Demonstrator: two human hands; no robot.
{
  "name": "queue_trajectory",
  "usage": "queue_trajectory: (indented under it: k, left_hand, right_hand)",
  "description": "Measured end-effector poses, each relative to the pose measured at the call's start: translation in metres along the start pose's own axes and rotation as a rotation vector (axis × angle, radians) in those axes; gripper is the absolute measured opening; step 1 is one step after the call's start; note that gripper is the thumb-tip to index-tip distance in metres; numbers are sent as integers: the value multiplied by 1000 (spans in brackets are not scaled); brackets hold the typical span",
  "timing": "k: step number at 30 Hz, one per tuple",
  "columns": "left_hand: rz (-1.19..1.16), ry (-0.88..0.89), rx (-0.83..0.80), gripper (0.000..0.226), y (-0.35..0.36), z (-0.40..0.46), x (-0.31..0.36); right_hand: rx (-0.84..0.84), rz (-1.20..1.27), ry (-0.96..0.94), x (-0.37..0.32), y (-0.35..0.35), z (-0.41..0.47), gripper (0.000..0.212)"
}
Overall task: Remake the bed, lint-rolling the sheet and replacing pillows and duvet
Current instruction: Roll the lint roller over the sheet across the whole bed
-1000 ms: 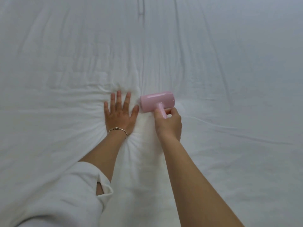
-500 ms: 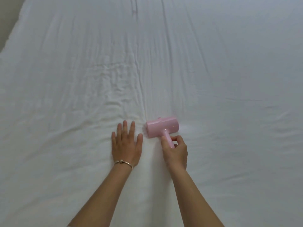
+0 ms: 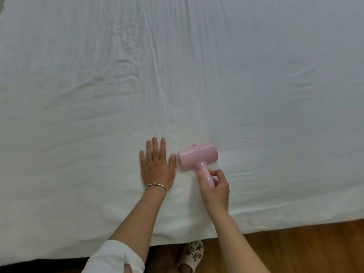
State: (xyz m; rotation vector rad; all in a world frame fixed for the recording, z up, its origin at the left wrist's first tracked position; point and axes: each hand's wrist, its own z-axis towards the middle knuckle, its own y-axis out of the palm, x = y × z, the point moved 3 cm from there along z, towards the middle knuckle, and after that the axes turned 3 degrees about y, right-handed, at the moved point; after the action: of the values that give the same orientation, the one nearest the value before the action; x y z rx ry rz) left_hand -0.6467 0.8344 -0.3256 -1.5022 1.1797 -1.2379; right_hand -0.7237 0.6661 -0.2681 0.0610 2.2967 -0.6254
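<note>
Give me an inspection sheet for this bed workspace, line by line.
Surface: white sheet covers the bed, creased left of centre.
Job's things: pink lint roller lies on the sheet; pillows and duvet not in view.
Clutter: nothing seen.
Hands: left hand flat on the sheet, bracelet at the wrist; right hand grips the roller handle.
Cables: nothing seen.
Surroundings: wooden floor below the bed edge; patterned slipper.

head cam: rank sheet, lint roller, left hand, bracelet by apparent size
1. sheet, fills most of the view
2. left hand, flat on the sheet
3. lint roller; close to the hand in apparent size, so ranks 2 and 3 are unsure
4. bracelet, thin band at the wrist
</note>
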Motion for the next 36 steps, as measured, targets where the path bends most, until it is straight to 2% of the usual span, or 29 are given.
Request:
queue_trajectory:
  k: [7, 12, 16, 23, 30, 36]
  left_hand:
    - [18, 69, -31, 65, 11, -75, 5]
    - [52, 114, -184, 70, 9, -113, 1]
    - [58, 132, -291, 60, -15, -124, 2]
    - [-223, -21, -289, 51, -70, -68, 13]
    - [-212, -22, -228, 49, -103, 45, -14]
    - [-211, -48, -159, 55, -123, 184, -61]
  right_hand:
    - [-8, -26, 20, 73, -43, -56, 19]
    - [17, -55, 70, 108, -74, -89, 17]
    - [22, -47, 61, 103, -100, -114, 16]
    - [5, 96, -55, 18, -89, -116, 16]
    - [-7, 181, -84, -104, -19, -36, 25]
    - [-15, 213, -106, -226, 67, 66, 29]
